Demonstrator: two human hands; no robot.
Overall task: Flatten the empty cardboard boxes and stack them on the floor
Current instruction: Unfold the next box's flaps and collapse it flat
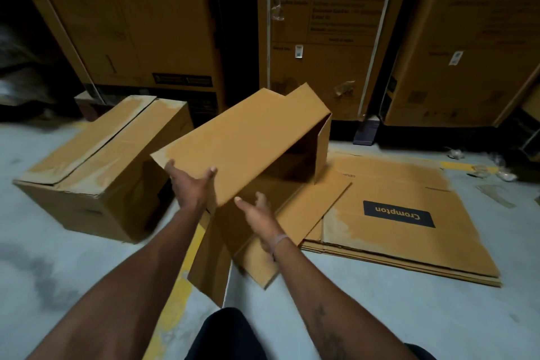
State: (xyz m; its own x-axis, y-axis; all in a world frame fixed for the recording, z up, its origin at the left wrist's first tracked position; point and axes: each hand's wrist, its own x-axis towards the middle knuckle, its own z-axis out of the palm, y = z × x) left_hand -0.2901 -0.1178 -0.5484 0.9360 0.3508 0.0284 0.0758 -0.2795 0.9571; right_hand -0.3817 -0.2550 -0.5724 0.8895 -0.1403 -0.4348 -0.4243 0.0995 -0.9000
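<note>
One word reads clearly for you here: "Crompton", tan letters on a dark rectangular label, printed on the top sheet of the flattened cardboard stack lying on the floor to your right. It sits upside down from your viewpoint.

The tall cartons standing against the back carry blocks of printed text in a ruled table, but the print is too blurred to read. Small white stickers on two of them are likewise unreadable, as is a dark strip label low on the left carton.
</note>
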